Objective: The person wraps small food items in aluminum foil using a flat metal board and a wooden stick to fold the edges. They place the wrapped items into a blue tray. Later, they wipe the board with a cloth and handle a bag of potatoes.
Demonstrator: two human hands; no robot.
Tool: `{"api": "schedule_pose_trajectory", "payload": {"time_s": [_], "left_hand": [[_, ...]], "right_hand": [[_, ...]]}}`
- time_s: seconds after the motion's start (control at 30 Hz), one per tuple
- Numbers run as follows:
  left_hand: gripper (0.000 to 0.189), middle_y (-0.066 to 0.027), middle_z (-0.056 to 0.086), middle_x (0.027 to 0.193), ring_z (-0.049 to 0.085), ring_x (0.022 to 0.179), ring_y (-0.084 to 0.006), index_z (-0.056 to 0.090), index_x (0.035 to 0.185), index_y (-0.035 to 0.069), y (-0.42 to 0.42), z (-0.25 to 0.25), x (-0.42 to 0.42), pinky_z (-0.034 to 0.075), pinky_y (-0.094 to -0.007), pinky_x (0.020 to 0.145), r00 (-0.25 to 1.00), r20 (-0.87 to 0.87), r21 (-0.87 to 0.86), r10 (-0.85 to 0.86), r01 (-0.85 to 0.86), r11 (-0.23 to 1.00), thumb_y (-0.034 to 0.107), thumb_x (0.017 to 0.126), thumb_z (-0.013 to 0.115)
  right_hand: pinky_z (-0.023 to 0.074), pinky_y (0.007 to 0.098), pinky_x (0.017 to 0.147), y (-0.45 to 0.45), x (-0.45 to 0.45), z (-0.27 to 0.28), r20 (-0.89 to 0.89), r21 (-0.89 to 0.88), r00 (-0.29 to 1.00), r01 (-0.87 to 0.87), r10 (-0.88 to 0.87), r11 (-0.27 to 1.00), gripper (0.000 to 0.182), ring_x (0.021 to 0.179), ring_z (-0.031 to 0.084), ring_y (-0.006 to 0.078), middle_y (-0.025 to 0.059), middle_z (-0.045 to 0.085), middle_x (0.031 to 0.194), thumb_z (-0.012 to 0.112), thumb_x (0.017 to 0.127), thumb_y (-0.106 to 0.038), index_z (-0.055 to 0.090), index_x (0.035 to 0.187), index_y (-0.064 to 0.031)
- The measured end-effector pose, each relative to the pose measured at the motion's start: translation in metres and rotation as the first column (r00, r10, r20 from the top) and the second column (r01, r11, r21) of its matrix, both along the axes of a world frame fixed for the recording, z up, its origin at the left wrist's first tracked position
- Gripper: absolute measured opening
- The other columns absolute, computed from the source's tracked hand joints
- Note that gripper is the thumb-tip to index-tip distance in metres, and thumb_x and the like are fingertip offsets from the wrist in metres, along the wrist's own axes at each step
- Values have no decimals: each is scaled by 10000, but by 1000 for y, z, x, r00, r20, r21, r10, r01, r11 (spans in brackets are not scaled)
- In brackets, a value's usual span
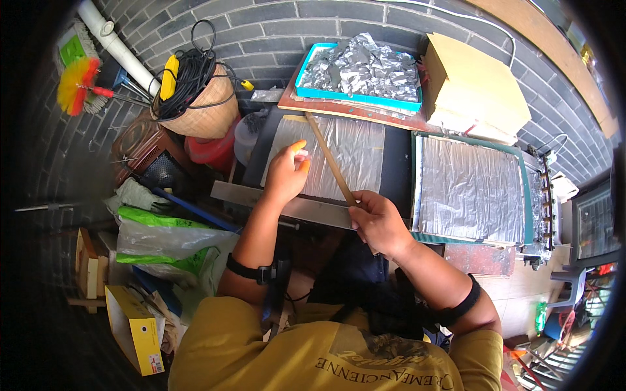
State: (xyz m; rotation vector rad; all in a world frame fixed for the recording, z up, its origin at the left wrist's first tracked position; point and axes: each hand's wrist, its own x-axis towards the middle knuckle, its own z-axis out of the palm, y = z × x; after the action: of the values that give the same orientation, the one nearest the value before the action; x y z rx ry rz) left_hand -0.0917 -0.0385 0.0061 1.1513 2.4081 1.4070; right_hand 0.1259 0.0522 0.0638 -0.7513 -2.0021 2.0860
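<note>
My right hand (379, 221) grips the near end of a thin wooden stick (330, 157), which runs slantwise over a wrinkled silver foil sheet (349, 146). The sheet lies on a black board (398, 161). My left hand (287, 175) is over the sheet's left part, thumb and forefinger apart, with orange covers on the tips and something whitish at another fingertip. Whether it touches the foil I cannot tell. A flat metal bar (313, 209) runs along the board's near edge. To the right, a stack of similar foil sheets (469, 188) lies on a green mat (527, 195).
Behind the board, a blue tray (362, 97) is heaped with foil scraps (364, 68), beside a stack of tan paper (472, 90). At left stands a woven basket (210, 107) with coiled black cable (190, 73). Plastic bags (171, 239) and a yellow box (132, 327) are lower left.
</note>
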Motion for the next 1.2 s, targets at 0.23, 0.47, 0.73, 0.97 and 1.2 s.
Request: {"api": "schedule_pose_trajectory", "payload": {"time_s": [0.23, 0.47, 0.73, 0.97, 1.2], "left_hand": [[409, -113, 646, 986, 619, 899, -214, 555, 1198, 12, 0, -6, -3, 498, -316, 815, 1000, 25, -11, 1, 0, 1000, 35, 795, 622], [403, -87, 656, 980, 617, 878, -175, 558, 1206, 29, 1, -6, -2, 494, -289, 788, 1000, -4, -20, 9, -9, 1000, 37, 809, 631], [386, -90, 662, 970, 623, 856, -170, 568, 1193, 45, 0, -8, -3, 495, -285, 771, 1000, -23, 3, 0, 0, 1000, 40, 813, 632], [397, -119, 646, 1022, 620, 893, -199, 559, 1200, 24, -1, -7, -3, 498, -298, 795, 1000, 10, -27, 4, -3, 1000, 51, 811, 630], [373, -122, 650, 1021, 625, 897, -201, 569, 1190, 32, 1, -8, -6, 502, -300, 799, 1000, 7, -37, 4, -4, 999, 61, 822, 626]], "right_hand": [[379, 219, 464, 7, 10, 17, 43, 175, 994, -102, 96, 979, 263, 518, 461, 62, 9, 530, 682, 522, 909, -63, 527, 1139, 66], [436, 318, 543, 17, 27, 23, 6, 505, 992, -114, 128, 856, 221, 579, 543, 185, 108, 581, 695, 562, 873, -67, 573, 1068, 37], [472, 480, 653, 49, 85, 80, 258, 688, 965, -217, 46, 692, 183, 728, 582, 450, 262, 597, 725, 531, 813, -63, 592, 972, 1], [454, 478, 638, 53, 129, 121, 382, 690, 924, -259, -36, 676, 145, 718, 554, 456, 268, 566, 706, 520, 759, -17, 596, 878, 18], [455, 483, 660, 53, 123, 120, 356, 681, 934, -241, -26, 692, 157, 755, 561, 458, 267, 582, 751, 522, 785, -33, 597, 914, 16]]}}
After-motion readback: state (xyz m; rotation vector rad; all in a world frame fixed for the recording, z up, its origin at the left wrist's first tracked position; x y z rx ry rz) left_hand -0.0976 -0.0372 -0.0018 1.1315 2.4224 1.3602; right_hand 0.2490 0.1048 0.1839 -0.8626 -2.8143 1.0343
